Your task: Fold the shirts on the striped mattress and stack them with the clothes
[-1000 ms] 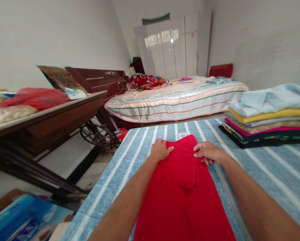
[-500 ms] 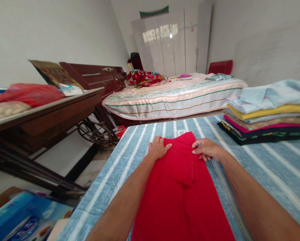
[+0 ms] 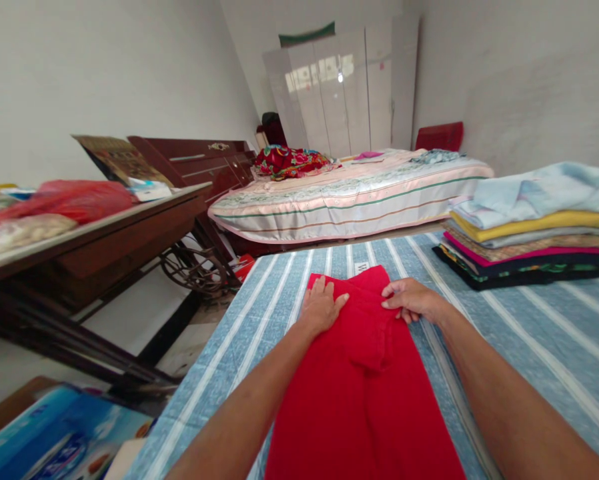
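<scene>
A red garment (image 3: 364,387) lies flat and lengthwise on a blue striped sheet (image 3: 529,347) in front of me. My left hand (image 3: 321,307) rests palm down on its far left corner, fingers stretched out. My right hand (image 3: 412,299) sits on the far right edge with its fingers curled, pinching the red cloth at the edge. A folded flap of the garment shows between the two hands.
A stack of folded clothes (image 3: 529,227) stands on the sheet at the right. A dark wooden table (image 3: 104,233) with a red bag stands to the left. A striped mattress (image 3: 349,193) lies beyond, a white wardrobe (image 3: 339,93) behind it. A blue box (image 3: 54,440) sits at bottom left.
My left hand has shifted slightly right onto the red cloth and flattened. The right hand keeps its place at the edge. The view has shifted a little.
</scene>
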### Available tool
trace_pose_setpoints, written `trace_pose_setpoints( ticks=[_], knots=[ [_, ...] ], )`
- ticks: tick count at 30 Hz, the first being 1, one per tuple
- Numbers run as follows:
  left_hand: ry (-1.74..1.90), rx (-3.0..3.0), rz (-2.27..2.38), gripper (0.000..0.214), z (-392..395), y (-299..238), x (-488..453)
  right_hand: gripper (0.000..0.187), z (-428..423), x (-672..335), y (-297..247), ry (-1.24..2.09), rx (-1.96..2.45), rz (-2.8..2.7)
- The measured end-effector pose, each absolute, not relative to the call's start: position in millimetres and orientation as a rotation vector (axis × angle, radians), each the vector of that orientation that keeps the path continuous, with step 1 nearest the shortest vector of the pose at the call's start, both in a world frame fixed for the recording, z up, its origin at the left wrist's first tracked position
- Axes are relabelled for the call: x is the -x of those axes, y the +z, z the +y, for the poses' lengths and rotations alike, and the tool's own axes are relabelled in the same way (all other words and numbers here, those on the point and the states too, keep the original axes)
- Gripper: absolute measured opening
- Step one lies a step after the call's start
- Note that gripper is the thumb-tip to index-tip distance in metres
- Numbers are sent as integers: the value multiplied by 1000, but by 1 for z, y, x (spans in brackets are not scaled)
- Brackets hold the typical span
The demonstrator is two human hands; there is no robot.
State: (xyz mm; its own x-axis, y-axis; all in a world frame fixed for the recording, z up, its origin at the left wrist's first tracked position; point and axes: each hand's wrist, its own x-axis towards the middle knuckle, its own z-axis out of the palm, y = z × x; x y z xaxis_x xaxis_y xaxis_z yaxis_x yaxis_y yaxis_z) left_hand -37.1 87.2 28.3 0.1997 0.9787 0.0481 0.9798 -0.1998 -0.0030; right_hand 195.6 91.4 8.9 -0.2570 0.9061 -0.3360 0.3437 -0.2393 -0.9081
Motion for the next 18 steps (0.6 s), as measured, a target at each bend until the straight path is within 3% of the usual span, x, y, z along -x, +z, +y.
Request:
trace_pose_setpoints(
  ticks=[6, 18],
  knots=[
    [59, 2407, -2078, 70, 84, 19, 35, 24, 92, -196, 9, 1515, 1507, -1527],
    [-11, 2603, -1918, 63, 63, 21, 22, 19, 89, -196, 12, 1524, 1489, -1525]
  ],
)
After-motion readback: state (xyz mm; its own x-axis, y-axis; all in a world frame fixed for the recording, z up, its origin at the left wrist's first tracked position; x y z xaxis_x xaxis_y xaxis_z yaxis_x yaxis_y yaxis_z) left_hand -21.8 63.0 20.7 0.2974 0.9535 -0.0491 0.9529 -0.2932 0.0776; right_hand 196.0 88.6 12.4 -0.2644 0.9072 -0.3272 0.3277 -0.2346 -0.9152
